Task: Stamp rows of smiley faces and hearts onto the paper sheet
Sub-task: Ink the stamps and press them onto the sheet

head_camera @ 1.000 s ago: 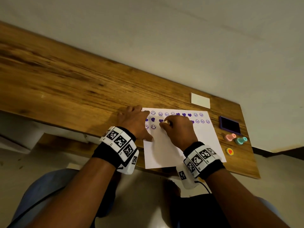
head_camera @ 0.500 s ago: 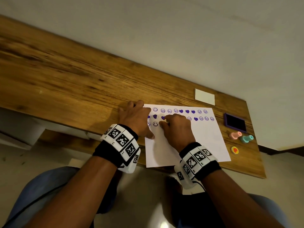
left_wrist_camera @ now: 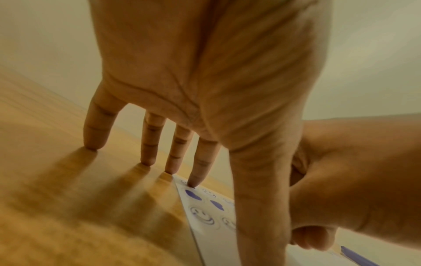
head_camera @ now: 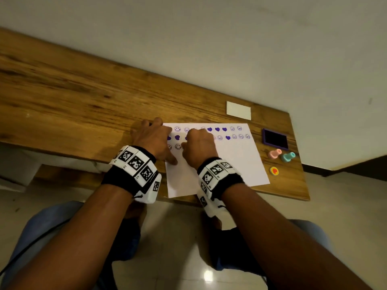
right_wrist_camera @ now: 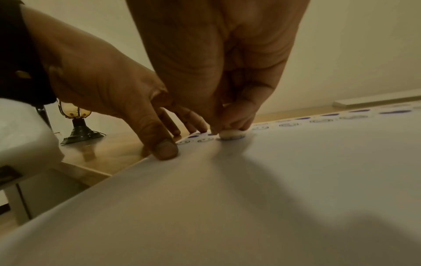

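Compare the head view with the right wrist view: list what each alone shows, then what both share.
Head only: the purple ink pad, pink stamp, teal stamp and a yellow round piece right of the paper sheet.
Right wrist only: the white stamp pinched by the right hand, pressed on the sheet.
Both: the left hand holding the sheet's edge.

Left wrist band (head_camera: 134,164): black cuff, white blocks with black-and-white square codes (4 showing)
Right wrist band (head_camera: 217,174): same build, white unit underneath
Cable (head_camera: 31,245): thin, black, left side
Legs (head_camera: 52,222): blue fabric
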